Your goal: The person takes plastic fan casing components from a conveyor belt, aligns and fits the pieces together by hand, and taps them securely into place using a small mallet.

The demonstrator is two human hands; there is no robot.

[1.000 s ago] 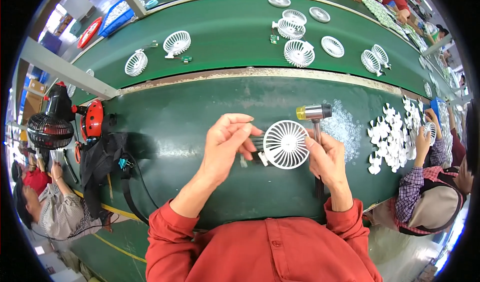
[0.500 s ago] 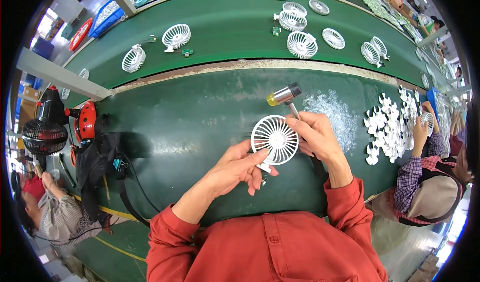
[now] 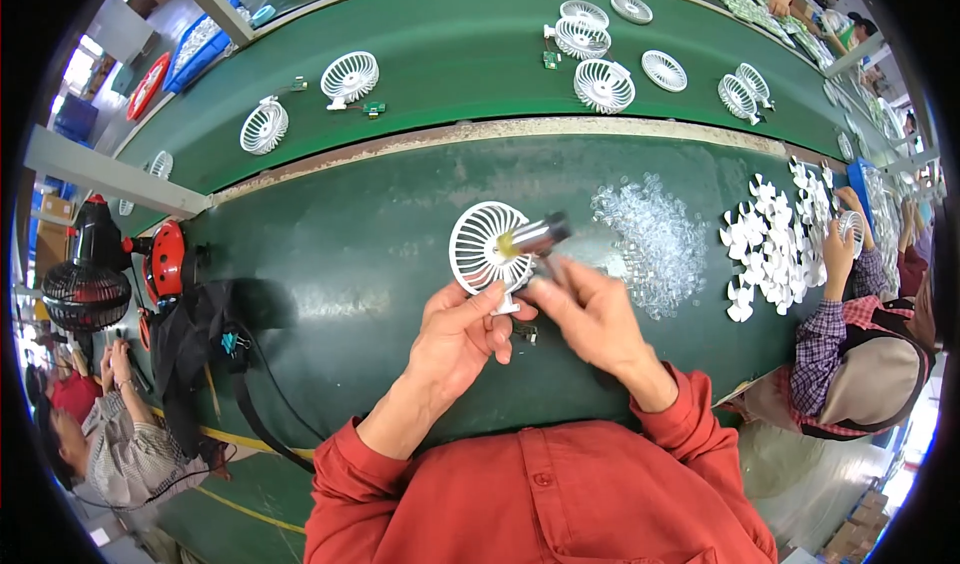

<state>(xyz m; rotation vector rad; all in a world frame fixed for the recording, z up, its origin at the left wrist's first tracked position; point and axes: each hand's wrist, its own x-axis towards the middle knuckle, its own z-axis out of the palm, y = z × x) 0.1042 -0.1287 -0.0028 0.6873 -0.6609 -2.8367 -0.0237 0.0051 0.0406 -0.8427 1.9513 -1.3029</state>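
My left hand (image 3: 455, 336) grips a round white fan housing (image 3: 474, 234) by its lower edge, near a small white stem. The slatted face is turned up toward me. Closed round the handle of a small hammer (image 3: 540, 234), my right hand (image 3: 592, 316) holds it over the housing. The hammer's yellow end lies across the middle of the slats and is slightly smeared by motion; its other end is dark. A small circuit board (image 3: 524, 333) shows just below the housing, between my hands.
Clear plastic bits (image 3: 652, 244) lie heaped to the right, beside a pile of white fan blades (image 3: 775, 239). Beyond the ledge, a green belt (image 3: 430, 54) carries more housings. At left stand a black-and-red fan (image 3: 88, 274) and a black bag (image 3: 195, 334). A co-worker (image 3: 850, 364) sits at right.
The housing has moved left and up in my left hand. My right hand has come off its rim, and the hammer has swung down and left onto the housing's middle.
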